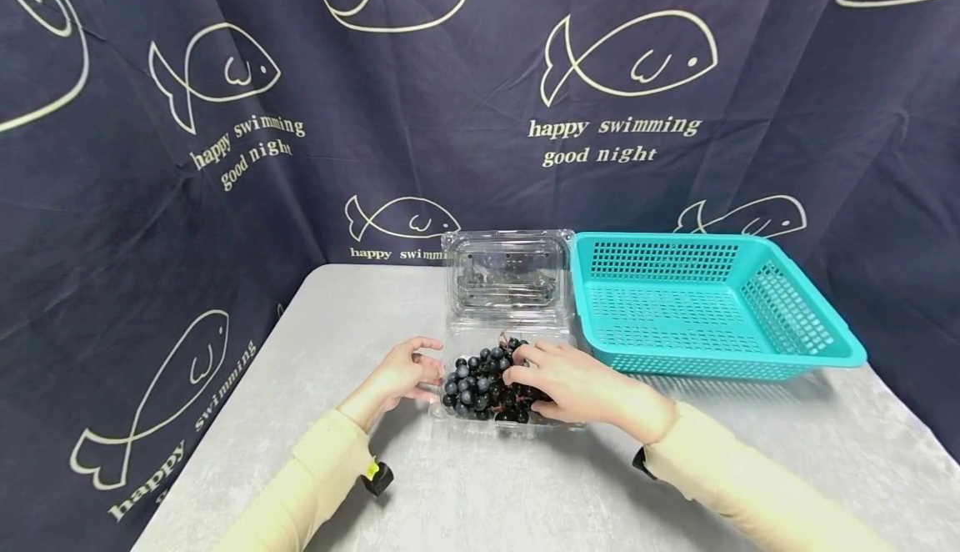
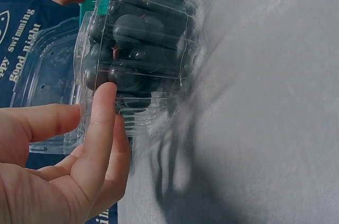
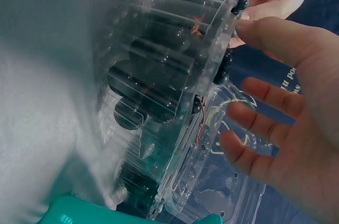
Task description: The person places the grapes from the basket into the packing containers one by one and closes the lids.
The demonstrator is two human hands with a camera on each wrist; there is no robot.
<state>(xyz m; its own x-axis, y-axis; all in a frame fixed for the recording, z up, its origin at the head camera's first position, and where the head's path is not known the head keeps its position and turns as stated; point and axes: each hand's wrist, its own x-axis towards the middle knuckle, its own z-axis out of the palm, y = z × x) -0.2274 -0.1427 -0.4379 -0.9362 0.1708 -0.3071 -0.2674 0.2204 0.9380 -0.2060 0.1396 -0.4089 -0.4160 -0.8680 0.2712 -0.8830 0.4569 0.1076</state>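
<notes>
Dark grapes (image 1: 471,383) on reddish-brown stems fill a clear plastic clamshell box (image 2: 183,49), whose lid (image 1: 510,277) is folded back behind it. At the box's left side is my left hand (image 1: 405,375), with extended fingers touching or nearly touching the wall. My right hand (image 1: 573,381) reaches over the right part of the grapes from above. In the right wrist view its thumb and fingers are spread apart near the rim, with nothing gripped between them. Some grapes lie hidden under that hand in the head view.
A turquoise perforated basket (image 1: 712,364) stands on the right, close beside the box and lid. All of it rests on a light grey table (image 1: 480,494). Dark blue fabric (image 1: 465,135) with fish drawings hangs behind and along the sides.
</notes>
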